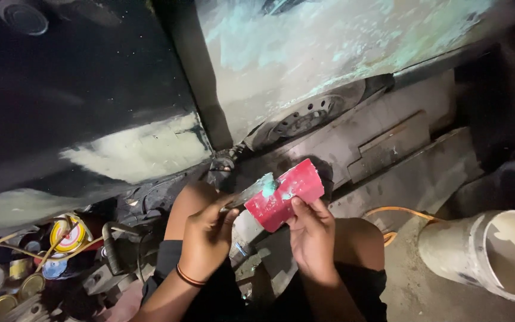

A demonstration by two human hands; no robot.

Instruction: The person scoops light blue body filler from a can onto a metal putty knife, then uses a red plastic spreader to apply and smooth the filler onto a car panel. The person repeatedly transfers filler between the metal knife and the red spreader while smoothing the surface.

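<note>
My left hand grips the handle of a metal putty knife, its blade tip smeared with pale green filler. My right hand holds a red flat board by its lower edge, tilted up. The knife's tip rests on the board's upper left corner, where a dab of filler lies. Both hands hover above my bare knees. Right in front stands a car body: a dark panel with a pale filler patch and a sanded light panel.
Several tins and cans with a yellow-lidded one lie at the lower left. A large white pipe or bucket lies on its side at the right. An orange cord runs over the concrete floor. A wheel hub shows under the car.
</note>
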